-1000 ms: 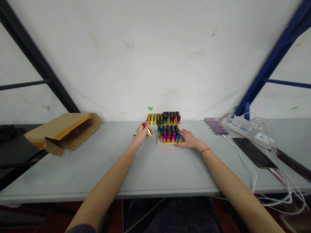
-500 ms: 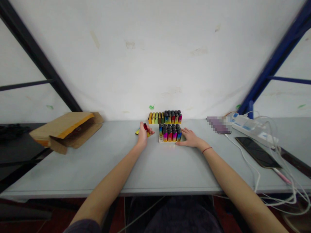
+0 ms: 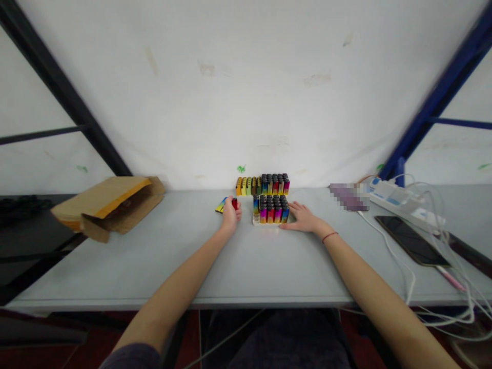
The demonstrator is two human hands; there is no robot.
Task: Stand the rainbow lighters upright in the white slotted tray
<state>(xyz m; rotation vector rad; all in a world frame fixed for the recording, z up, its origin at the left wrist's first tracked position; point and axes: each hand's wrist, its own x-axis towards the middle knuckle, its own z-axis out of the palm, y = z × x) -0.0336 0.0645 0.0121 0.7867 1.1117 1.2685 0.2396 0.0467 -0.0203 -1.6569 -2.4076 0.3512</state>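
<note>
My left hand (image 3: 230, 217) is closed around a red lighter (image 3: 234, 203), just left of the front rack. Behind that hand, a few blue and yellow lighters (image 3: 220, 206) lie flat on the table. The front rack, a clear tray (image 3: 257, 221), holds several rows of upright multicoloured lighters (image 3: 274, 212) with black tops; gaps show at its front left corner. My right hand (image 3: 302, 218) rests open at the tray's right side, thumb along its front corner. Against the wall stands a second block of lighters (image 3: 275, 184), beside yellow and green ones (image 3: 248, 186).
An opened brown cardboard box (image 3: 105, 205) lies on the left of the grey table (image 3: 165, 266). To the right are a black phone (image 3: 410, 240), a white power strip (image 3: 407, 205), loose white cables and a partly pixelated purple item (image 3: 348, 197). A white wall closes off the back.
My left hand has turned and shifted slightly right towards the tray, with the red lighter now more upright. The flat lighters behind it show more. My right hand stays at the tray.
</note>
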